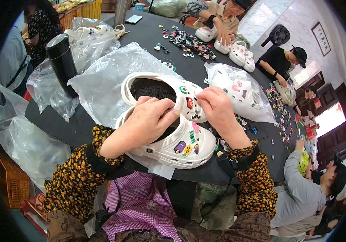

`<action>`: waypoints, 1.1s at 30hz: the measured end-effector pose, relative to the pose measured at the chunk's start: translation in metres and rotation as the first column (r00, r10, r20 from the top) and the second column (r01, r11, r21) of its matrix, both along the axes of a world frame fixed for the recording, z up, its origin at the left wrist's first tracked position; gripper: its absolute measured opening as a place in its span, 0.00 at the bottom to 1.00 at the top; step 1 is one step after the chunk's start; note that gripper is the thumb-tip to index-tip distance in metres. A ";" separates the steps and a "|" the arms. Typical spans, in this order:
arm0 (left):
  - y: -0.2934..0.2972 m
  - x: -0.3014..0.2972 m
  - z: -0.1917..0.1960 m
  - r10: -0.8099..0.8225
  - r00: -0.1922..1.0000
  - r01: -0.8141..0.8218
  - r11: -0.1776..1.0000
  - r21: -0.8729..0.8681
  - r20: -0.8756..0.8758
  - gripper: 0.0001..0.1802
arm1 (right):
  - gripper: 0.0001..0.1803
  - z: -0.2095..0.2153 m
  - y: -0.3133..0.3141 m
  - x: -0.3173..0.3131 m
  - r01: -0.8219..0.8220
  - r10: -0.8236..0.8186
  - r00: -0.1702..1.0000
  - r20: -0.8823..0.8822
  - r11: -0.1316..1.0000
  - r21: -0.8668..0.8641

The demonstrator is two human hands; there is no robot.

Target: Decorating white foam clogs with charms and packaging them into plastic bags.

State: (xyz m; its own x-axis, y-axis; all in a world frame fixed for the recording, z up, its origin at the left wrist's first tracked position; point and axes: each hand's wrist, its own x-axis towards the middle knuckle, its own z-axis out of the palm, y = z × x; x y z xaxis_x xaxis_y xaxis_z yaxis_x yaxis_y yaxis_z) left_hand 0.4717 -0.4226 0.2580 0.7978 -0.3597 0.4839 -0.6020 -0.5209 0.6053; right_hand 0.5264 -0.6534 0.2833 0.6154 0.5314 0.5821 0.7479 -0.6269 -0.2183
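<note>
Two white clogs lie side by side in front of me, toes to the right. The near clog (pixel 193 158) carries several charms, among them a purple popsicle, a pink flower and green letters. On the far clog (pixel 181 90) sit a green avocado charm, a red one and a black one. My left hand (pixel 146 121) is closed at the opening between the clogs, apparently gripping the near clog's upper edge. At the far clog's toe my right hand (pixel 218 109) is pinched; whatever its fingertips hold is hidden.
A clear bag of white clogs (pixel 241 90) lies beyond my right hand. Loose charms (pixel 191 42) are heaped farther back. A black thermos (pixel 62 64) and plastic sheeting (pixel 116 72) stand at left. Co-workers handle clogs around the dark table (pixel 70 129).
</note>
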 end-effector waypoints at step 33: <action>-0.001 0.001 0.003 -0.030 1.000 0.030 0.999 0.045 0.000 0.13 | 0.15 0.014 -0.002 -0.013 -0.065 0.011 0.992 -0.126 0.901 -0.430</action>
State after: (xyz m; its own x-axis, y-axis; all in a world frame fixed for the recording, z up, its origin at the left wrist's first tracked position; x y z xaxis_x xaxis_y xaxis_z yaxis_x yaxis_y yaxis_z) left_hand 0.4722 -0.4232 0.2614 0.7860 -0.4049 0.4672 -0.6181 -0.5293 0.5812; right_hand 0.5131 -0.6553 0.2968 0.6396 0.7382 0.2145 0.7585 -0.6513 -0.0203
